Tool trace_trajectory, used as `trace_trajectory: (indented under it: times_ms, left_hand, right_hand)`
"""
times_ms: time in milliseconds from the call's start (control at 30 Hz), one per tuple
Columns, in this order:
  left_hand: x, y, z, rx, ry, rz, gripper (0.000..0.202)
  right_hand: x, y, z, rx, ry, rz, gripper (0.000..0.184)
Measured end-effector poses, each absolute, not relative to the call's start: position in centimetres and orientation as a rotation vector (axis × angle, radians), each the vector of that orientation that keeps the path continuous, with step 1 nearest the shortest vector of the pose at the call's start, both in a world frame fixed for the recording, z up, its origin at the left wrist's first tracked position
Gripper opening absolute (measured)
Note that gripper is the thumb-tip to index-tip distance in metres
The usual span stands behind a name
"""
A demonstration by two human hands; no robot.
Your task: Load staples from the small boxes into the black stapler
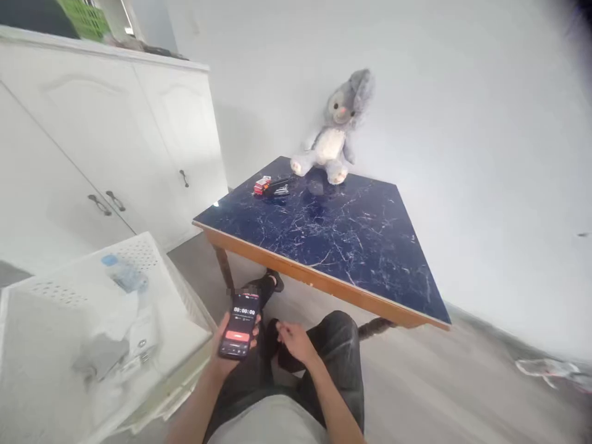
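My left hand is wrapped around a smartphone, held upright above my lap. Its dark screen has a timer reading zeros and a red button below. To the right of the phone, my right hand hovers over my legs with its fingers curled in, and nothing shows in it. Ahead stands a table with a dark blue marbled top. On its far edge a grey plush toy sits against the wall. A small red and white box lies at the far left, touching or beside some black items.
At my left is a white perforated surface with a clear bottle and a grey cloth-like item. White cupboards line the left wall. A clear plastic-like item lies on the floor at right.
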State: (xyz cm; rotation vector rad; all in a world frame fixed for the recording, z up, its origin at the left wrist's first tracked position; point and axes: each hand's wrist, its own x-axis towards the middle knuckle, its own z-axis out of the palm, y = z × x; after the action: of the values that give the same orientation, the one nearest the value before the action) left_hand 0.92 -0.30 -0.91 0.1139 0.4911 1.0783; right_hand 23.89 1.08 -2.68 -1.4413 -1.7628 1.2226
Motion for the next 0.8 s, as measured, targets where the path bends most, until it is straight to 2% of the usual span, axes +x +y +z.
trace_trajectory:
  times_ms: [100, 233, 333, 367, 433, 467, 533, 667, 800]
  left_hand:
    - [3.2, -0.7, -3.0, 0.066, 0.616, 0.997, 0.038]
    - [4.1, 0.2, -3.9, 0.101, 0.646, 1.013, 0.038]
    - [4.0, 0.6, -4.1, 0.051, 0.655, 1.01, 0.044]
    - [3.9, 0.6, -4.2, 0.031, 0.657, 1.015, 0.046]
    - [4.0, 0.5, -4.3, 0.004, 0.65, 1.017, 0.051]
    - [4.1, 0.4, -4.3, -0.003, 0.645, 1.016, 0.053]
    - [4.3, 0.4, -4.2, -0.005, 0.636, 1.013, 0.057]
    - [4.8, 0.5, -3.8, -0.006, 0.626, 0.997, 0.062]
    - [4.8, -0.2, -2.1, -0.033, 0.538, 1.032, 0.061]
  right_hand:
    - [25.3, 1.9, -0.2, -1.468, -1.685, 0.998, 0.052]
    - [29.2, 0.4, -0.8, -1.801, -1.628, 0.441, 0.037]
    - [33.1, -3.0, -4.4, -2.188, -1.306, 0.212, 0.054]
    - [34.3, -4.2, -5.8, -2.278, -1.177, 0.288, 0.06]
    - [36.4, -6.2, -8.3, -2.326, -0.944, 0.678, 0.069]
    - [37.1, -6.7, -9.1, -2.284, -0.853, 0.881, 0.078]
    - [37.8, -7.1, -10.1, -2.166, -0.799, 1.052, 0.091]
    - [37.2, -6.2, -10.0, -2.108, -0.755, 1.073, 0.103]
    - [36.7, -8.7, -9.8, -2.074, -0.785, 1.031, 0.1]
